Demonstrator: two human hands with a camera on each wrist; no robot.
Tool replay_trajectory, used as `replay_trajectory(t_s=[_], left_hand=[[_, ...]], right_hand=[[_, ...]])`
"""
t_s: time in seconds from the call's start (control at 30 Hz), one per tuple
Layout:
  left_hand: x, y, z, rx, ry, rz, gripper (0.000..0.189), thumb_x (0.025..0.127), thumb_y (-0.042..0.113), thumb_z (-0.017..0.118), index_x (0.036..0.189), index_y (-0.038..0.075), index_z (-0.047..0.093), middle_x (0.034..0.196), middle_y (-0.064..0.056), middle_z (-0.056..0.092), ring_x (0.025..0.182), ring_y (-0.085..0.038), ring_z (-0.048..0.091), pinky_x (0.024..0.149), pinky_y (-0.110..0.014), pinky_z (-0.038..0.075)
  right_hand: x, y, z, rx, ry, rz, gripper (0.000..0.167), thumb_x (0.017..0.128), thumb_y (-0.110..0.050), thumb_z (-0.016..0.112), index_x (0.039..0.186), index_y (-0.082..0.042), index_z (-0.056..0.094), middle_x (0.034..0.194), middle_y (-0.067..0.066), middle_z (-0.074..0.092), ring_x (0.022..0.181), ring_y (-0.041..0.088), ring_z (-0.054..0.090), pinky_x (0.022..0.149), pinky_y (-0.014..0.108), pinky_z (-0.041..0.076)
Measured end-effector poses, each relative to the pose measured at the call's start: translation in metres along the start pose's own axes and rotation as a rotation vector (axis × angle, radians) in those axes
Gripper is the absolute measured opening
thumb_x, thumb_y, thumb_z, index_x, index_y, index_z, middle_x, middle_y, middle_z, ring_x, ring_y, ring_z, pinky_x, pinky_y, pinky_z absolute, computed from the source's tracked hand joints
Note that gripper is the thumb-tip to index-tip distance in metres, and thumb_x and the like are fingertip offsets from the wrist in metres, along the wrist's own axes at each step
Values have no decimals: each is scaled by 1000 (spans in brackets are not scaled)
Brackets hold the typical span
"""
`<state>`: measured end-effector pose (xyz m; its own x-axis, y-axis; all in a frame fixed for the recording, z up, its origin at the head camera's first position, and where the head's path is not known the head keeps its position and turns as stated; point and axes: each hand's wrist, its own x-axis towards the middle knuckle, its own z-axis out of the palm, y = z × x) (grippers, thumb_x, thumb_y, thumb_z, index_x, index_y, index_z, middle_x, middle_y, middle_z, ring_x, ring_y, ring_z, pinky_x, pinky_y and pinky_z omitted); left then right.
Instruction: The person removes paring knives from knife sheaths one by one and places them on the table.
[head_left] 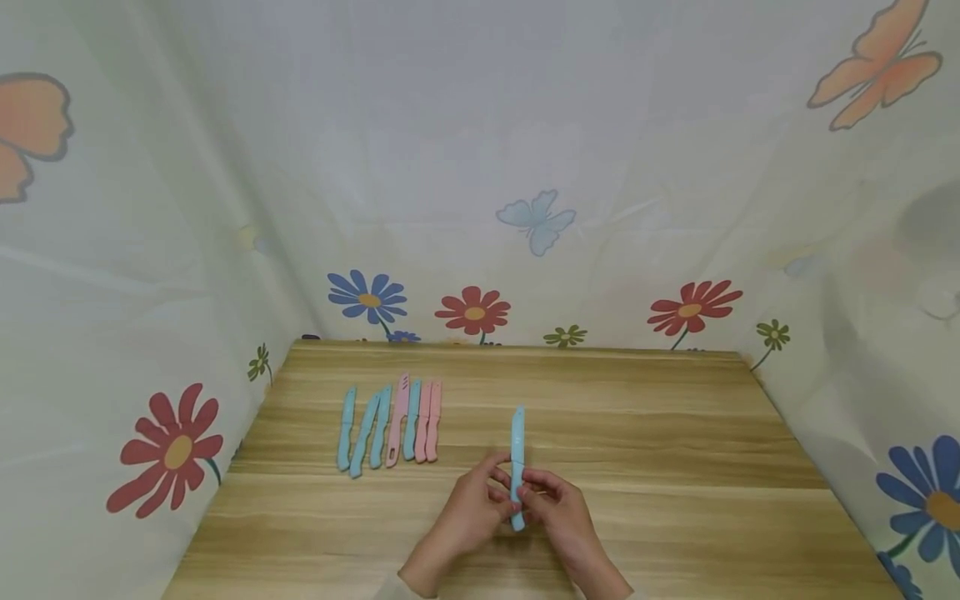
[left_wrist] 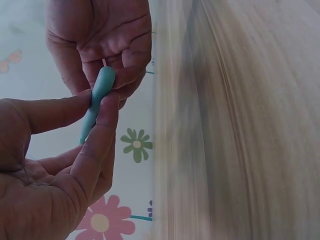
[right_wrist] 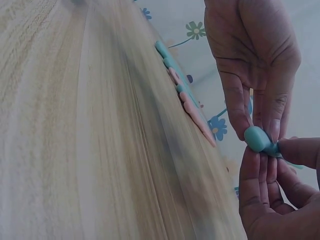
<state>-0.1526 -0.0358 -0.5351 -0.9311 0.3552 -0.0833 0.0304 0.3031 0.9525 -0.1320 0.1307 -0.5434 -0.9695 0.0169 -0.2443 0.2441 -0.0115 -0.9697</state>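
In the head view a light blue plastic knife [head_left: 517,437] is held upright over the table, its blade pointing away toward the back wall. My left hand [head_left: 471,505] pinches the handle from the left with thumb and fingers. From the other side my right hand [head_left: 561,512] pinches the same handle between thumb and fingers. The left wrist view shows the rounded handle end [left_wrist: 104,82] between the fingertips of both hands. Seen from the right wrist, that handle end [right_wrist: 256,139] faces the camera, and the blade is mostly hidden behind the fingers.
Left of the hands lies a row of several blue knives [head_left: 346,433] and pink knives [head_left: 433,425]. Among them is a pink slotted utensil [head_left: 400,412]. The wooden table [head_left: 637,433] ends at a white curtain [head_left: 600,275] printed with flowers and butterflies.
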Motion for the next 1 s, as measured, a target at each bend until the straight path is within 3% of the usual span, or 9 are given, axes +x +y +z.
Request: replay_trajectory(t_s=[0.67,0.83,1.0], left_hand=[[4,-6,-2,24,-36,3,66,85,-1,79,145,10,53,114,-5,65,97,-17,68,73,-27,59],[9,-7,-8,-13,-70,-8,62,89,3,71,147,8,52,117,-6,64,103,-19,69,76,-29,61],[21,-7,-13,-51,-30,7,46,101,13,63,145,2,54,118,-11,65,100,-25,72,80,-37,64]], right_hand=[[1,3,-1,-30,-14,18,38,97,-11,70,128,9,63,107,9,66,88,16,64,74,28,60],[0,2,-2,-32,-4,21,36,96,-10,71,126,9,63,105,9,68,88,17,64,73,28,59],[0,1,-2,-33,-8,21,37,95,-10,71,126,9,63,105,9,67,88,16,64,72,27,59]])
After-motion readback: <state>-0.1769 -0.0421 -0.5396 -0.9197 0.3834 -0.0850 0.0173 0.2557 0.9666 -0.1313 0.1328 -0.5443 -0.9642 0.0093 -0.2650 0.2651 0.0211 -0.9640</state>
